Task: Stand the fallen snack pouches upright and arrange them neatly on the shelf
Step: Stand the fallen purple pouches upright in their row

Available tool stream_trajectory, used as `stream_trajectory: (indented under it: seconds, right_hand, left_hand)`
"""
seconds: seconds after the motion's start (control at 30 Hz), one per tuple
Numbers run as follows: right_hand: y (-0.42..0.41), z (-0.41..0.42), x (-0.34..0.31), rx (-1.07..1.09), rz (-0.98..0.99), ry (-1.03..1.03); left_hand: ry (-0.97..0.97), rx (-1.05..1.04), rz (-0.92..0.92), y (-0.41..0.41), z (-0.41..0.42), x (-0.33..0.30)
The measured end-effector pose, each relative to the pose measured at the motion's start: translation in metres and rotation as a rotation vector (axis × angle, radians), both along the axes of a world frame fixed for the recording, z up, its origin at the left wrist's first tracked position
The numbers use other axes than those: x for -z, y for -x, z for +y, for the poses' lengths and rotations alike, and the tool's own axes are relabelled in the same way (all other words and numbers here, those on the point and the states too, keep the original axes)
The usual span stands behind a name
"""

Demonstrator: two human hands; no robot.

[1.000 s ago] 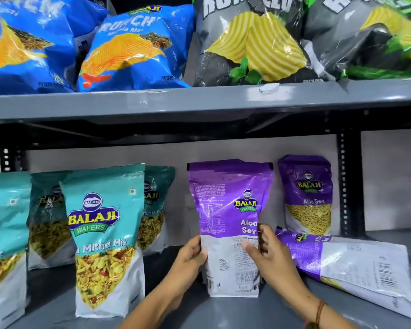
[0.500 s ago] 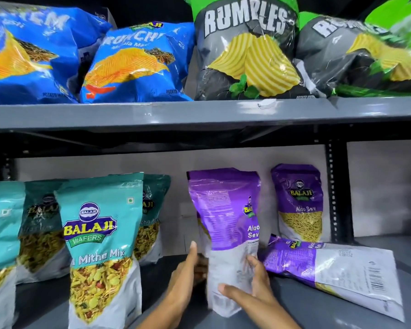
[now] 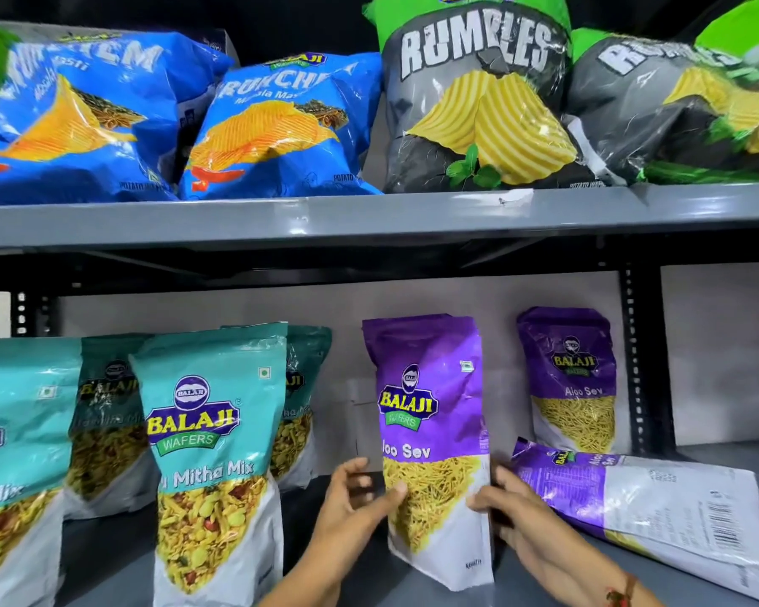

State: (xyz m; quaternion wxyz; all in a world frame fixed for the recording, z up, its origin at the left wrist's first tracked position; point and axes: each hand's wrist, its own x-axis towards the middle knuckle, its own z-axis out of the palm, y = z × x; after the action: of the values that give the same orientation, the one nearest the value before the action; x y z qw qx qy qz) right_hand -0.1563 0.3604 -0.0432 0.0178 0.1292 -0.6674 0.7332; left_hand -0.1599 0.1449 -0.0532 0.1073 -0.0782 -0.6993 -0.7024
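While both hands grip it, the purple Aloo Sev pouch (image 3: 430,414) stands upright on the shelf (image 3: 360,576), front facing out: left hand (image 3: 353,501) clasping its left edge, right hand (image 3: 507,503) its right (thumb across the lower front). Just right of the right hand, a fallen purple pouch (image 3: 658,510) lies flat.

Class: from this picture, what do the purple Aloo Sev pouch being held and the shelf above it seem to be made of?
Aloo Sev pouch: likely flexible plastic film, semi-glossy; it creases and shows soft highlights. Shelf: probably grey painted metal; thin, straight edge with sheen.
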Motion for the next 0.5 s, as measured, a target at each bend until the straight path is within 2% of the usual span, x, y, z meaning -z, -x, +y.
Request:
stream_trajectory:
  seconds: [0.1,0.2,0.37,0.5]
  right_hand:
    - [0.004,0.007,0.001,0.098,-0.001,-0.05]
    - [0.002,0.01,0.003,0.116,0.046,-0.128]
    - [0.007,0.015,0.006,0.067,0.014,-0.183]
    - [0.014,0.017,0.004,0.042,-0.05,-0.16]
  left_hand:
    - [0.134,0.14,-0.067,0.008,-0.003,0.005]
    - [0.179,0.191,-0.097,0.012,0.001,0.009]
    - [0.201,0.115,-0.019,0.011,0.005,0.015]
    - [0.296,0.064,-0.005,-0.008,0.004,0.016]
